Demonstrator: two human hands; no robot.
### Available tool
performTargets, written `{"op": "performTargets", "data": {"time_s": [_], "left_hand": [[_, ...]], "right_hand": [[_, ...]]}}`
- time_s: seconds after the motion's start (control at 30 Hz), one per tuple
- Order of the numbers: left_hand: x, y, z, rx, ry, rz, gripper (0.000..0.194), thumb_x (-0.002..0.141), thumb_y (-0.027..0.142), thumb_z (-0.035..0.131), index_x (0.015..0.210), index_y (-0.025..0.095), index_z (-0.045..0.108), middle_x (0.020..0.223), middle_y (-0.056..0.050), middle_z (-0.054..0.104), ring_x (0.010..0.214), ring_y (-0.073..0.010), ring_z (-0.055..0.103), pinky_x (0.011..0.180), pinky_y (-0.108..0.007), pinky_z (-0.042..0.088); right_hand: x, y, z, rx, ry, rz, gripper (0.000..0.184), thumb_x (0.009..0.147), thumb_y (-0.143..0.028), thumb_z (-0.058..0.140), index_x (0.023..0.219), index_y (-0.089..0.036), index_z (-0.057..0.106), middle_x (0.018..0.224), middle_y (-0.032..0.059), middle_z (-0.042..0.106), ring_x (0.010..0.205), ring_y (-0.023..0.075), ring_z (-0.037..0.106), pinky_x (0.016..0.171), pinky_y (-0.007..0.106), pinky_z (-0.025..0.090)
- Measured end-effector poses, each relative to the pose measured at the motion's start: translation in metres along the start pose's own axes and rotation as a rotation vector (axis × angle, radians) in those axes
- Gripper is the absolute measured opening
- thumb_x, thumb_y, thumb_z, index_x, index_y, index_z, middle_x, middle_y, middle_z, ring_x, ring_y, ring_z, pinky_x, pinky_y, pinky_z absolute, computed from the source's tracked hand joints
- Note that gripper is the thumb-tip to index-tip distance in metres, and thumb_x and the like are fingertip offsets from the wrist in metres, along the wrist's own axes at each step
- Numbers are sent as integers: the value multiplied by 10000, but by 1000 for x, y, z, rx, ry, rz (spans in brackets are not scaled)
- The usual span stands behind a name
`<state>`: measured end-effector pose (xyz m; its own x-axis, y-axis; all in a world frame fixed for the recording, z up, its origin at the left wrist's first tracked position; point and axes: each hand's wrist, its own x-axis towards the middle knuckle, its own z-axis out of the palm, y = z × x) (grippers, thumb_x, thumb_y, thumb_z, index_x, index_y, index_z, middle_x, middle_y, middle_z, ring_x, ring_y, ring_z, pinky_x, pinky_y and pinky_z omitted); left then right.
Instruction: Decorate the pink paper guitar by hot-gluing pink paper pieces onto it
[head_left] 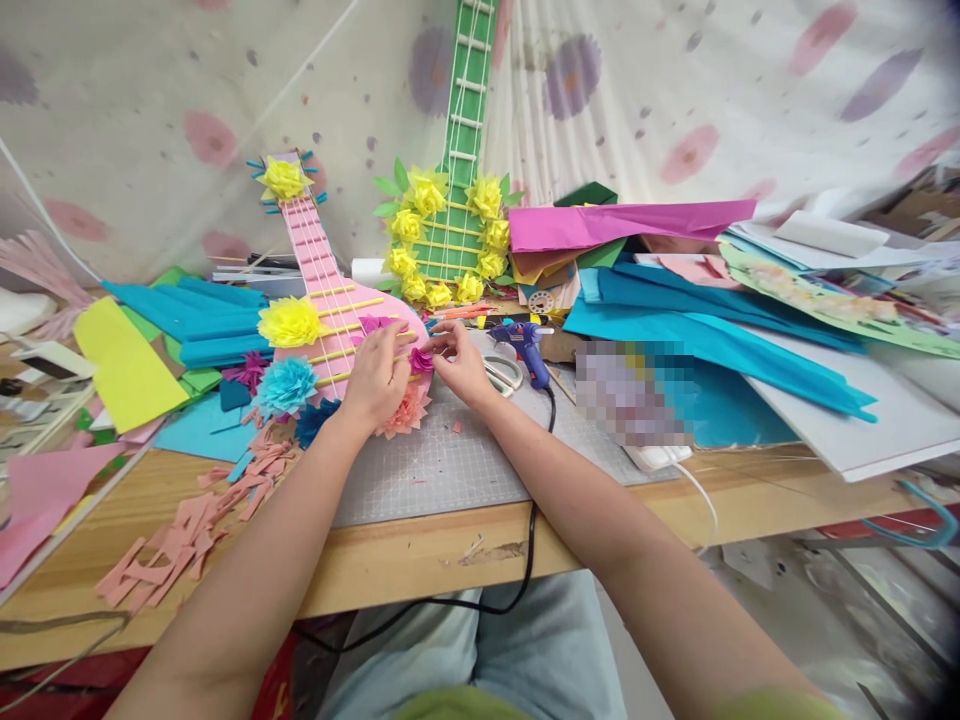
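A pink paper guitar (346,300) with white strings and yellow strips leans tilted on the table. My left hand (381,375) lies over its lower body, fingers stretched and slightly bent, with part of a magenta flower showing behind them. At the guitar's right edge, my right hand (459,365) has its bent fingers and thumb closed on a small magenta paper flower (421,360). Around the body sit a yellow flower (291,322), a light blue flower (286,386), a dark blue flower (315,422) and a coral flower (405,412), the last partly hidden by my left hand.
A green paper guitar (459,240) ringed with yellow flowers stands behind. Right of my hands lie scissors (504,374) and a blue glue gun (526,350), its black cord (534,530) crossing the table edge. Blue paper (720,345) and pink scraps (176,540) flank the cutting mat (435,480).
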<state>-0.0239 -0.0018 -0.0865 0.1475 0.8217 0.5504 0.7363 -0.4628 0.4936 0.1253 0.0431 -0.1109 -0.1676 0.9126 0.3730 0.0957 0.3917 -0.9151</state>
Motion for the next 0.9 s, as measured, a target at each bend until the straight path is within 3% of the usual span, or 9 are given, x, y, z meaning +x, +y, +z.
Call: {"op": "performTargets", "data": {"time_s": [0.13, 0.33, 0.67, 0.9], "left_hand": [[2, 4, 2, 2, -52, -37, 463, 784, 151, 411, 1243, 161, 469, 1128, -124, 670, 1154, -263, 586, 1081, -528, 379], [-2, 3, 3, -62, -1, -122, 463, 793, 151, 420, 1253, 189, 448, 1052, -92, 691, 1079, -238, 628, 1019, -495, 444], [0, 1, 5, -191, 21, -151, 457, 755, 110, 398, 1198, 214, 440, 994, -86, 686, 1002, -208, 660, 928, -440, 519], [-1, 10, -8, -205, 272, -147, 392, 768, 122, 424, 1140, 243, 402, 999, -57, 668, 1011, -190, 641, 899, -396, 526]], "right_hand": [[-1, -1, -3, -5, 11, 21, 390, 595, -160, 465, 974, -245, 427, 840, -8, 690, 735, 163, 557, 752, 338, 470], [-4, -2, -7, -72, -3, 27, 412, 594, -172, 447, 998, -249, 432, 871, -2, 696, 786, 179, 575, 792, 356, 479], [-5, -3, -7, -115, -33, 37, 433, 597, -145, 456, 1016, -253, 437, 928, 1, 695, 825, 183, 583, 807, 360, 483], [-3, -4, -13, -64, 71, -22, 411, 604, -105, 437, 989, -250, 427, 886, -1, 677, 828, 173, 588, 791, 346, 487]]}}
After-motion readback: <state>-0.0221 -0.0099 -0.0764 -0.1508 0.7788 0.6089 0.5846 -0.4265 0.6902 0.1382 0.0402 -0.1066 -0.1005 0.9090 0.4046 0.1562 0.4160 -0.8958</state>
